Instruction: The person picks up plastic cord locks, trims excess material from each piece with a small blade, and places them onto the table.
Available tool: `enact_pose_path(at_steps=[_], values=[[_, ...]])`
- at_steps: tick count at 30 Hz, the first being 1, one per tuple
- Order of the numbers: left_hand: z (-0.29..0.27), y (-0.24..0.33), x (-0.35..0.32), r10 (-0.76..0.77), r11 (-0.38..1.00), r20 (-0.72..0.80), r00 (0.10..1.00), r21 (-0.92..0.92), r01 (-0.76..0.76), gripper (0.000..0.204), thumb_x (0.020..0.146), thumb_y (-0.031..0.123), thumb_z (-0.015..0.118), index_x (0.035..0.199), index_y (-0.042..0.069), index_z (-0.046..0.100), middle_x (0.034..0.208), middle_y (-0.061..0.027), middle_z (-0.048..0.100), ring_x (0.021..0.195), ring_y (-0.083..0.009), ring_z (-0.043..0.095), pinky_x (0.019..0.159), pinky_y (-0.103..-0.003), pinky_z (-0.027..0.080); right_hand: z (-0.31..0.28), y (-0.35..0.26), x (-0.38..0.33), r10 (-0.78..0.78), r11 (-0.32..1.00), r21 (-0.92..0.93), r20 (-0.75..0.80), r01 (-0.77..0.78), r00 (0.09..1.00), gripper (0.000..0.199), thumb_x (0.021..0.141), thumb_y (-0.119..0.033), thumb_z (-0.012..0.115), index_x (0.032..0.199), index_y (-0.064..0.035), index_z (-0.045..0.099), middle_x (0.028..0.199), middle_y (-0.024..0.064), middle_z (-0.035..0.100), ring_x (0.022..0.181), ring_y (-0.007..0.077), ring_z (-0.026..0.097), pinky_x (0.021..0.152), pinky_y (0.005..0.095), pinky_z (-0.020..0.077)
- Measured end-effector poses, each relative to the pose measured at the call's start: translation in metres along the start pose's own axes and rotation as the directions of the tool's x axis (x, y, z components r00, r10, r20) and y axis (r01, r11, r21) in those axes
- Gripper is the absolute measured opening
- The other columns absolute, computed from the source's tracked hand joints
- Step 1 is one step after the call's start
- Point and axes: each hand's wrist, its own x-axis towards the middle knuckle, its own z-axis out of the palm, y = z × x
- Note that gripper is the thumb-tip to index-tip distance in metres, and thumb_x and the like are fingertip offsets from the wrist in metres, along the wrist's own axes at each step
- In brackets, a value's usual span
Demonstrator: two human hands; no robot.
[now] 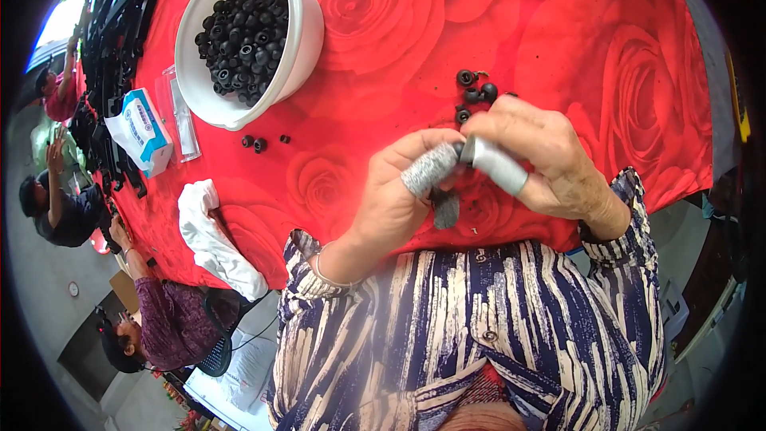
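My left hand [395, 191] and my right hand [550, 156] meet over the red cloth, fingers pinched together. Between the thumb tips is a small black piece [461, 150], mostly hidden; it resembles the loose black round caps. Grey wrapping covers my left thumb and silvery wrapping covers my right thumb. A dark grey scrap [446, 211] shows just below my left fingers; I cannot tell whether they hold it. Just beyond my right fingers lie several small black round caps [467, 77], some with a hole facing up.
A white tub [307, 40] full of black caps stands at the far left. Near it are loose caps [259, 144], a tissue box [155, 152], a clear plastic strip [185, 124] and a white cloth [209, 231]. Long black parts [120, 40] pile along the left edge, where other people sit.
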Motion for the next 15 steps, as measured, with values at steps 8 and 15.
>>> enact_pose_path(at_steps=[8, 15], values=[[0.004, 0.014, -0.004, -0.044, 0.992, -0.052, 0.998, 0.118, 0.050, 0.019, 0.088, 0.011, 0.063, 0.106, 0.004, 0.063, 0.087, -0.0016, 0.064, 0.070, -0.0054, 0.057, 0.057, -0.019, 0.046, 0.002, -0.011, 0.011, -0.188, 0.970, -0.182, -0.148, 0.160, 0.971, 0.038, 0.070, -0.012, 0.073, 0.103, 0.0014, 0.060, 0.077, 0.0100, 0.055, 0.060, 0.0244, 0.057, 0.051, 0.0335, 0.0462], [0.010, 0.018, -0.010, -0.038, 0.986, 0.028, 0.999, 0.161, 0.033, 0.016, 0.091, 0.012, 0.059, 0.104, 0.004, 0.062, 0.083, 0.0016, 0.060, 0.067, -0.0036, 0.053, 0.053, -0.018, 0.043, 0.007, -0.009, 0.000, -0.438, 0.872, -0.308, -0.144, 0.381, 0.887, 0.032, 0.070, -0.009, 0.073, 0.096, 0.0038, 0.059, 0.069, 0.0075, 0.053, 0.052, 0.0189, 0.049, 0.045, 0.0315, 0.0370]])
